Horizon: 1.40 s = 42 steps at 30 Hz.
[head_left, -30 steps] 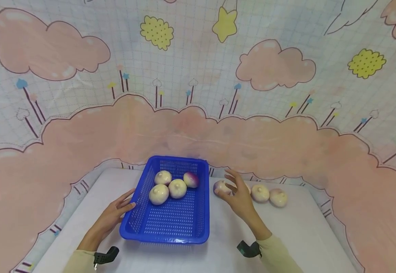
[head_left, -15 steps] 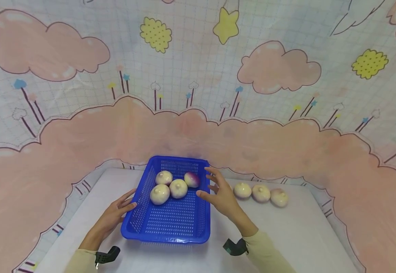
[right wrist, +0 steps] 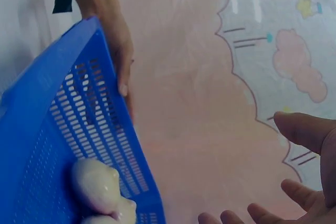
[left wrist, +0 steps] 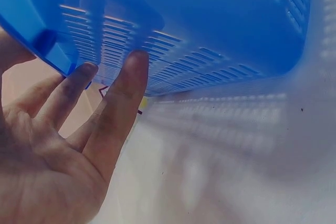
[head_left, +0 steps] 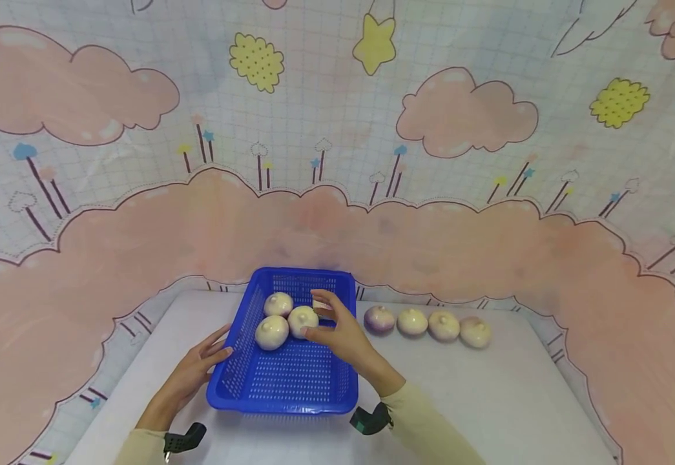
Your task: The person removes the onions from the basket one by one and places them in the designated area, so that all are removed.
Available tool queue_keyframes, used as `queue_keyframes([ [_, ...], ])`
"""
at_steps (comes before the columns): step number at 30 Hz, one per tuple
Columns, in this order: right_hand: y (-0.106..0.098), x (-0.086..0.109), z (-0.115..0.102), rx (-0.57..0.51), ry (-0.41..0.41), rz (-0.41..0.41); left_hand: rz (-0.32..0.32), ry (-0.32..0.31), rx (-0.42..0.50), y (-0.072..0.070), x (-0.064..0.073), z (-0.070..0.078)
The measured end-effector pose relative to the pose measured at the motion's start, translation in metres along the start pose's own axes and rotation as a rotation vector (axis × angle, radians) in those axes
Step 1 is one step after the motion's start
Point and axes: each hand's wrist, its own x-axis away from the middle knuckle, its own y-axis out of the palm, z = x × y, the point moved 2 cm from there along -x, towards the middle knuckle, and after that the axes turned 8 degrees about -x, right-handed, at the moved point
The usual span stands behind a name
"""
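Observation:
A blue perforated basket point(head_left: 290, 381) stands on the table with pale, purple-tinged turnips inside, such as the turnip point(head_left: 272, 332) at its left. My left hand point(head_left: 194, 365) is at the basket's left side, thumb at the rim; in the left wrist view its straight fingers point(left wrist: 118, 103) lie against the outer wall. Over the basket's right half hovers my right hand point(head_left: 345, 336), fingers apart and bent a little, mostly covering one turnip. In the right wrist view nothing is between its thumb point(right wrist: 302, 129) and fingers. Whether it touches a turnip cannot be told.
Several more turnips stand in a row right of the basket, from a purplish turnip point(head_left: 380, 320) to a paler turnip point(head_left: 475, 332). The white table point(head_left: 459, 400) ends at a backdrop point(head_left: 430, 252) printed with pink clouds.
My right hand has moved left from the purplish turnip in the row, across the rim and over the basket. That turnip stays on the table. My left hand keeps its place.

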Motion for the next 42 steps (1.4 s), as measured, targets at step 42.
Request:
queue_keyframes([
  [42,0.059,-0.075,0.075,0.037,0.414,0.03,-0.019,-0.004,-0.013,-0.003,0.01,0.002],
])
